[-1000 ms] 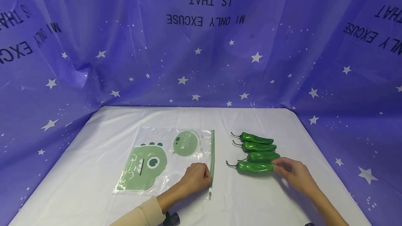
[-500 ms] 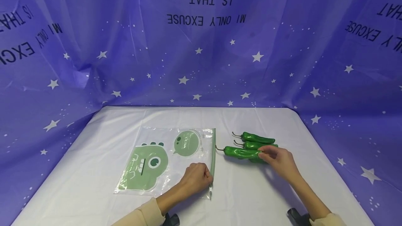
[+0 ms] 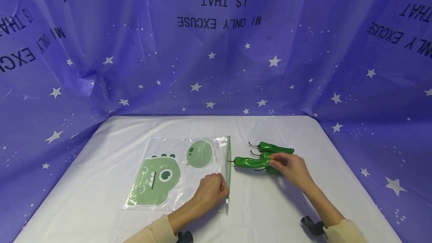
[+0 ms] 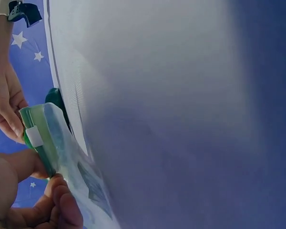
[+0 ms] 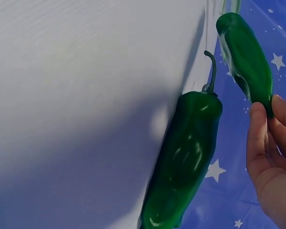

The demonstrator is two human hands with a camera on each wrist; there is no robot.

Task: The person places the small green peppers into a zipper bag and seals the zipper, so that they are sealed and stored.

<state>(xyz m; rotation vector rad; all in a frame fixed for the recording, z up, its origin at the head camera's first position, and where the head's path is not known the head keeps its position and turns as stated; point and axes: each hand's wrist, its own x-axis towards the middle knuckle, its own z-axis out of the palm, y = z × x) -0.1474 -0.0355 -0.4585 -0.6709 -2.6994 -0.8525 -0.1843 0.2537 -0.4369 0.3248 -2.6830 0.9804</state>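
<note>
1. Green pepper [image 3: 251, 162], pinched near its tip between the right hand's [image 3: 293, 168] thumb and fingers, sits just right of and below the head view's centre, stem pointing left; one second ago it lay lowest in the row at right.
2. Its stem now overlaps the green edge strip [image 3: 229, 160] of the clear bag [image 3: 182, 183] (whether the stem goes into the bag, I cannot tell).
3. At lower centre, the left hand [image 3: 212, 189] pinches that strip near its lower end, just as it does in the earlier frames.
4. Counted: four peppers, one held and three resting peppers [image 3: 276, 147] right of centre on the white table [image 3: 114, 141], the lower two partly covered; one bag, left of centre; two hands.
</note>
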